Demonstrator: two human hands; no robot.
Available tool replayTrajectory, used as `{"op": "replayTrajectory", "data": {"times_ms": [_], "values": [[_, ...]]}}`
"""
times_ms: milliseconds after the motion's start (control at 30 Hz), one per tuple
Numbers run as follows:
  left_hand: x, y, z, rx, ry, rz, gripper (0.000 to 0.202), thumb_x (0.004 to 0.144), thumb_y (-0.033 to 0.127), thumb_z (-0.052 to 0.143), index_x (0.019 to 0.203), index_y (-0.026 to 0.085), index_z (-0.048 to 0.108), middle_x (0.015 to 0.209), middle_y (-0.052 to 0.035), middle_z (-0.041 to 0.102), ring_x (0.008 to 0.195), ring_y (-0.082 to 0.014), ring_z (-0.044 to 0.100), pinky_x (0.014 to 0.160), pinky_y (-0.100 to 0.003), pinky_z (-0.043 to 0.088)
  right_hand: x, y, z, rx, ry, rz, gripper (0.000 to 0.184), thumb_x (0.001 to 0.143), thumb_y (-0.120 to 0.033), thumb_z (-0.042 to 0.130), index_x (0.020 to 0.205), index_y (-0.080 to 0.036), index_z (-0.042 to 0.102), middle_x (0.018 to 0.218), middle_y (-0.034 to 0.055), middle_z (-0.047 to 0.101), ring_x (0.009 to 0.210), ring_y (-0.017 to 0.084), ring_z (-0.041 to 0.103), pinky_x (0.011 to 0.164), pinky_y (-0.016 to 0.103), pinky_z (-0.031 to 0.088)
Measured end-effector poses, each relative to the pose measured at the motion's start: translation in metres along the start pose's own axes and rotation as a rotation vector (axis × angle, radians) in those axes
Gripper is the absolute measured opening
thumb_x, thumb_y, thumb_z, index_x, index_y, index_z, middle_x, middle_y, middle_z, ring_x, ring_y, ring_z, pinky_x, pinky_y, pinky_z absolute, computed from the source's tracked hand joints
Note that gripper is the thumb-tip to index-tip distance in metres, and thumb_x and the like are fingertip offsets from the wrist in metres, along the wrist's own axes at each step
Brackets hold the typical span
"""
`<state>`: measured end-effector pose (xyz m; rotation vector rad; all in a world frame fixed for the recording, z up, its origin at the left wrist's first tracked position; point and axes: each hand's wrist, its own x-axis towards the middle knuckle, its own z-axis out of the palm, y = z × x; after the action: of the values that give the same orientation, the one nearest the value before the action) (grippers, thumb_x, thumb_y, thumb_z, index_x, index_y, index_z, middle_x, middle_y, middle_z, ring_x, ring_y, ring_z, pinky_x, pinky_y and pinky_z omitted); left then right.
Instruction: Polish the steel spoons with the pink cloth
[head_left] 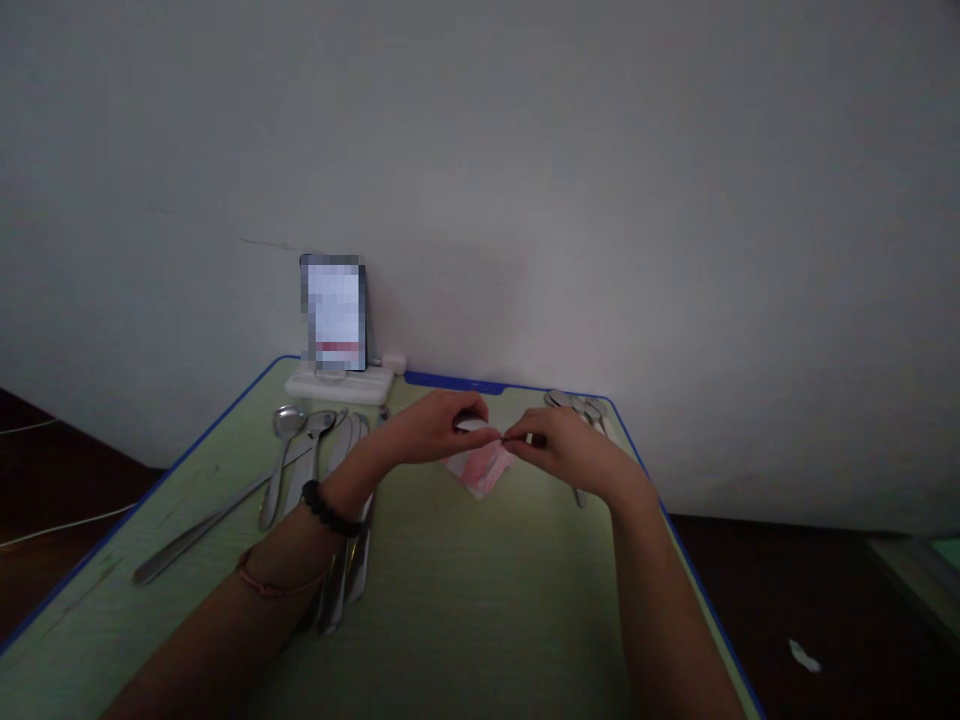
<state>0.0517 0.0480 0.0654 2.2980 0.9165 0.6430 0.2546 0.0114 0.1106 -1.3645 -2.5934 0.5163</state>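
Observation:
My left hand (442, 425) is closed around a pale, rounded thing (472, 426), mostly hidden by the fingers. My right hand (559, 443) makes a pinch right beside the left thumb tip, with the two hands almost touching; what lies between these fingertips is too small to tell. Just under both hands there is a pink and white sheet-like piece (480, 472), either paper, cloth or a wrapper. I cannot tell whether it hangs from the fingers or lies on the green tabletop (487, 600).
Metal ladles and spoons (288, 425), long flat-handled utensils (352, 560) and a long thin one (202, 535) lie at the left. More spoons (574, 402) lie behind my right hand. A phone (336, 315) stands on a white power strip (341, 385) against the wall.

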Motion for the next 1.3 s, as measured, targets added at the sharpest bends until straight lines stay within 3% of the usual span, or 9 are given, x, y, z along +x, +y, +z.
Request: {"op": "replayTrajectory", "data": {"times_ms": [333, 500, 700, 900, 1133, 1300], "values": [[-0.001, -0.002, 0.001, -0.029, -0.015, -0.051, 0.04, 0.081, 0.05, 0.054, 0.1, 0.014, 0.058, 0.073, -0.0004, 0.059, 0.062, -0.0108, 0.051, 0.056, -0.021, 0.038, -0.006, 0.004, -0.008, 0.057, -0.073, 0.068, 0.023, 0.081, -0.025, 0.05, 0.086, -0.017, 0.071, 0.076, 0.0038, 0.069, 0.064, 0.012, 0.058, 0.059, 0.022, 0.038], [-0.003, -0.009, 0.004, -0.121, -0.037, -0.113, 0.049, 0.082, 0.049, 0.051, 0.118, 0.015, 0.046, 0.079, -0.0022, 0.062, 0.066, -0.0125, 0.056, 0.058, -0.022, 0.043, -0.014, 0.017, -0.014, 0.14, -0.085, 0.242, 0.023, 0.079, -0.03, 0.049, 0.08, -0.017, 0.068, 0.059, 0.0002, 0.063, 0.05, 0.011, 0.054, 0.052, 0.022, 0.039], [-0.003, -0.015, 0.008, -0.001, -0.063, -0.112, 0.037, 0.086, 0.042, 0.048, 0.111, 0.015, 0.052, 0.081, -0.0038, 0.064, 0.07, -0.0141, 0.058, 0.063, -0.025, 0.044, -0.023, 0.042, -0.015, 0.255, -0.084, 0.469, 0.021, 0.075, -0.034, 0.049, 0.064, -0.017, 0.058, 0.049, -0.002, 0.054, 0.043, 0.01, 0.05, 0.046, 0.022, 0.039], [-0.003, -0.014, 0.009, 0.015, -0.099, -0.098, 0.03, 0.087, 0.037, 0.045, 0.101, 0.015, 0.058, 0.08, -0.0044, 0.065, 0.069, -0.0136, 0.058, 0.063, -0.024, 0.043, -0.025, 0.052, -0.014, 0.172, 0.079, 0.42, 0.021, 0.074, -0.03, 0.045, 0.06, -0.018, 0.054, 0.048, -0.0028, 0.052, 0.044, 0.009, 0.046, 0.047, 0.022, 0.036], [-0.002, -0.011, 0.009, -0.002, -0.079, -0.103, 0.029, 0.088, 0.037, 0.045, 0.099, 0.015, 0.059, 0.082, -0.0051, 0.065, 0.07, -0.0137, 0.058, 0.064, -0.024, 0.044, -0.016, 0.041, -0.005, 0.406, -0.107, 0.316, 0.017, 0.079, -0.033, 0.046, 0.074, -0.018, 0.054, 0.066, 0.001, 0.067, 0.043, 0.01, 0.053, 0.045, 0.022, 0.041], [0.0, -0.007, 0.01, -0.092, 0.005, -0.17, 0.043, 0.085, 0.048, 0.046, 0.11, 0.014, 0.054, 0.083, -0.0053, 0.065, 0.067, -0.0133, 0.058, 0.058, -0.023, 0.044, -0.006, 0.023, 0.0, 0.327, -0.173, 0.27, 0.017, 0.08, -0.03, 0.045, 0.08, -0.018, 0.058, 0.065, 0.0003, 0.068, 0.038, 0.008, 0.05, 0.043, 0.021, 0.039]]}}
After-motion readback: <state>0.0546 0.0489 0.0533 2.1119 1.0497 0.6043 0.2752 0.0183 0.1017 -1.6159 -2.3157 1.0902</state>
